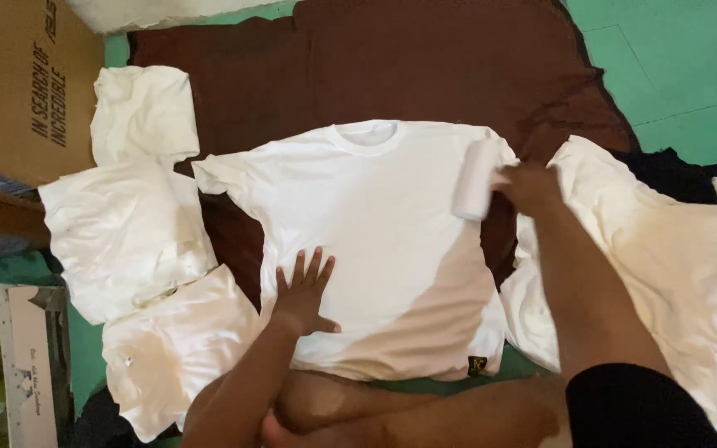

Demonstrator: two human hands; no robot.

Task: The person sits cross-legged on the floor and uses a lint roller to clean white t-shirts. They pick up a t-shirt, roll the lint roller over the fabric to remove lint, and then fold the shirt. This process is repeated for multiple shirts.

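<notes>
A white T-shirt (375, 216) lies spread flat, front up, on a dark brown cloth (425, 66). My left hand (304, 290) presses flat on the shirt's lower left part, fingers apart. My right hand (529, 187) grips the handle of a white lint roller (475, 178), whose roll rests on the shirt's right shoulder and sleeve. A small dark tag (478, 363) sits at the shirt's lower right hem.
Folded white shirts (126, 232) are stacked at the left, and a loose pile of white garments (674, 257) lies at the right. A cardboard box (18, 83) stands at the far left. The floor (674, 75) is green. My legs show at the bottom.
</notes>
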